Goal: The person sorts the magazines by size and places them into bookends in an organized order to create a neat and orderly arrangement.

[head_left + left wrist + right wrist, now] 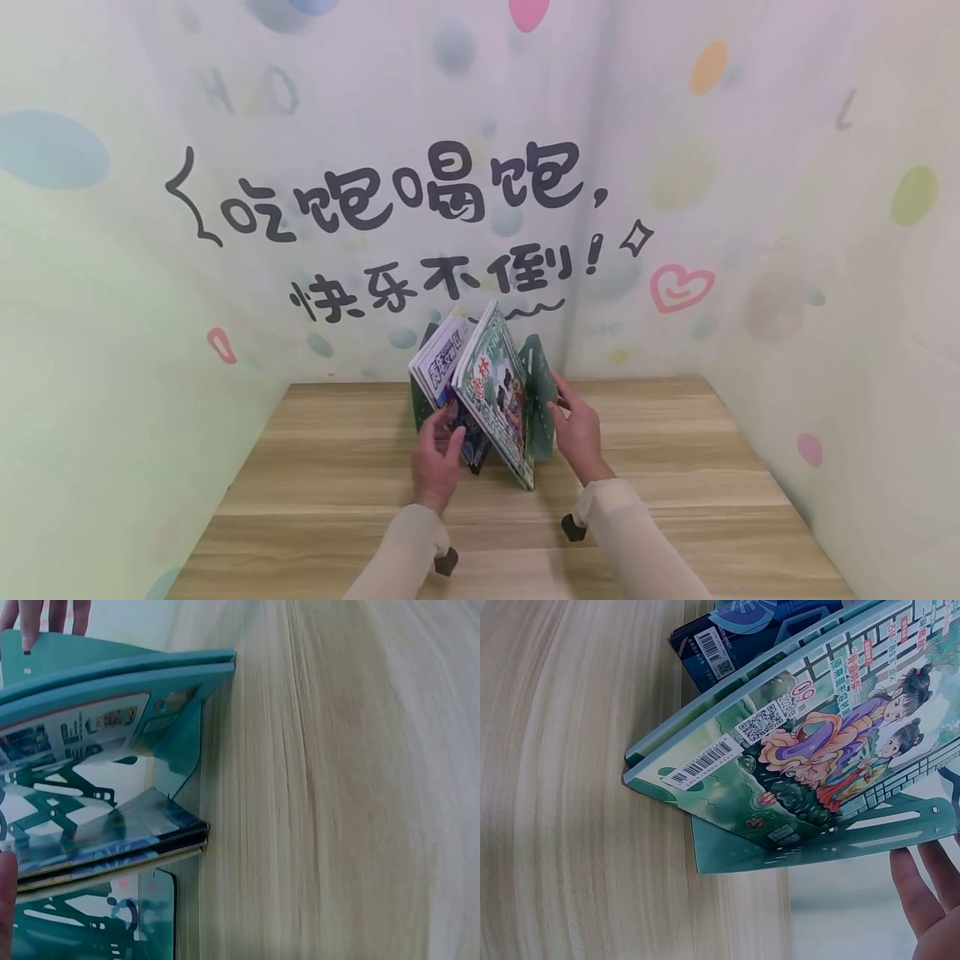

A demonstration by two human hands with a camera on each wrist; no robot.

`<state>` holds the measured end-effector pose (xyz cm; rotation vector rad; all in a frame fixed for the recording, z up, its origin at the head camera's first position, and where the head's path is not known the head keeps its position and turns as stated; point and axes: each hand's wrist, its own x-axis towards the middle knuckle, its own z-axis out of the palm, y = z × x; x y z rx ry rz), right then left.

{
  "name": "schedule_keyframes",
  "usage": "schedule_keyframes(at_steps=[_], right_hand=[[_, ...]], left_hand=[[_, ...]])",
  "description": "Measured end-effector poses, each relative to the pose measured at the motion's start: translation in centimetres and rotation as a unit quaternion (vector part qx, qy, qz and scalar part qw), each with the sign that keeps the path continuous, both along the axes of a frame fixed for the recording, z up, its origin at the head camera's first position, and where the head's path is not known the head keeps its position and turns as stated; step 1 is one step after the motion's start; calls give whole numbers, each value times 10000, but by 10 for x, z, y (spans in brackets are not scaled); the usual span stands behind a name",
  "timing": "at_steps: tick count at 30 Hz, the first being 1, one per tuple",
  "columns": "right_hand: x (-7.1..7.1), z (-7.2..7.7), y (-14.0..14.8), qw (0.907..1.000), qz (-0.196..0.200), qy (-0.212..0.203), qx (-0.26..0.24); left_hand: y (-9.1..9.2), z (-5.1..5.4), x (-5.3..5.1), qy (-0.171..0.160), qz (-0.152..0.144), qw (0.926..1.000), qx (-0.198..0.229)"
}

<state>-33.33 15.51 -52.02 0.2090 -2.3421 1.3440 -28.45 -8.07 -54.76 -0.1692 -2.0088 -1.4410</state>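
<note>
A green metal expanding bookend point(544, 437) with a lattice between its end plates stands on the table. Inside it, a green illustrated magazine point(501, 392), paired with another, stands tilted. To their left lean several purple-and-blue magazines point(447, 357). My left hand point(437, 462) is at the near edge of the purple ones, thumb and fingers apart; a fingertip point(6, 892) shows beside that stack in the left wrist view. With its fingertips, my right hand point(581, 433) touches the outer face of the right end plate point(832, 844). The lattice point(60, 784) is partly hidden by the magazines.
Wood-grain table point(300, 508) surrounds the bookend. A pale wall point(480, 108) with dark lettering and coloured dots rises close behind it, with side walls at left and right. Small dark blocks point(446, 562) sit at both wrists.
</note>
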Motion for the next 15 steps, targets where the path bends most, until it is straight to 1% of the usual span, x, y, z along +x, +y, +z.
schedule_keyframes(at_steps=[5,10,13,15], right_hand=[[-1,-1,1,10000,-37,71,13],[0,-1,1,10000,-1,-13,35],[0,-1,1,9999,-4,49,139],[0,-1,1,9997,-36,111,208]], left_hand=[[-11,-2,-3,257,267,9993,-74],[-27,-5,-11,499,643,9962,-322],[-37,-6,-16,541,899,9933,-477],[-43,-4,-20,447,1042,9921,-531]])
